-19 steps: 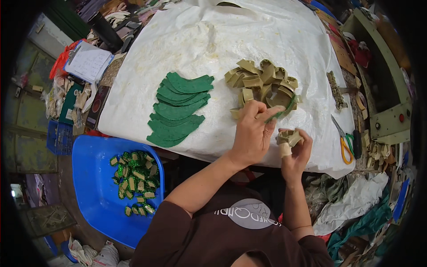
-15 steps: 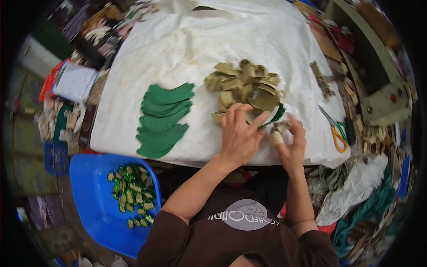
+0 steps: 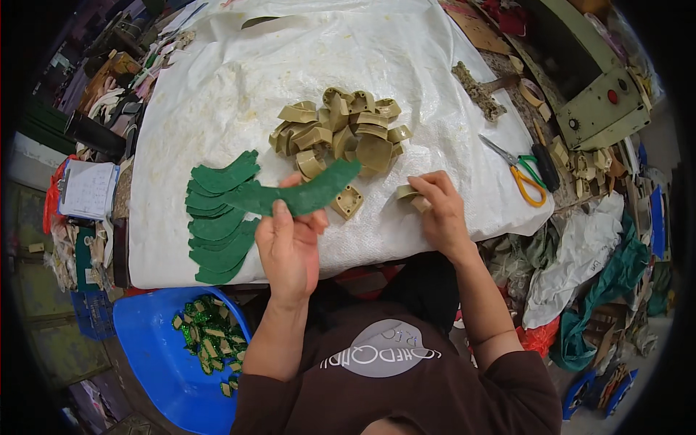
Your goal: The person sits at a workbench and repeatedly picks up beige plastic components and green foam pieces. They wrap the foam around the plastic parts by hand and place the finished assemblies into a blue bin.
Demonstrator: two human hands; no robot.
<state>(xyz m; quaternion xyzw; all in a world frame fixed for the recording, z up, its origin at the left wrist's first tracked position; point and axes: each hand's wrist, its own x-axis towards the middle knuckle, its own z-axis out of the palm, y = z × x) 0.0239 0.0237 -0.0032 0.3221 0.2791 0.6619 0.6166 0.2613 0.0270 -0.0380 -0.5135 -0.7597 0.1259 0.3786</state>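
Left hand (image 3: 288, 246) grasps one green strip (image 3: 304, 194), right hand (image 3: 438, 210) pinches a tan block (image 3: 407, 194); a few covered blocks (image 3: 206, 341) lie at 7 o'clock, many bare blocks (image 3: 341, 134) remain at 12

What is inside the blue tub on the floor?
The blue tub holds a heap of small green glittery pieces mixed with tan ones, piled near its upper right side. The tub's lower right part is hidden behind the person's left arm.

Green curved strip (image 3: 301, 194) in left hand (image 3: 290, 243): matt, felt-like cloth, finely rough; stacked green pieces (image 3: 217, 225) alike; tan blocks (image 3: 341, 134) smooth, dull-sheened plastic, one in right hand (image 3: 438, 210). Table cover (image 3: 290, 65) white woven sheeting, creased, faintly shiny; blue tub (image 3: 156, 362) glossy plastic, holding glittery green bits (image 3: 206, 341); scissors (image 3: 515, 170) bare metal blades, yellow plastic handles.
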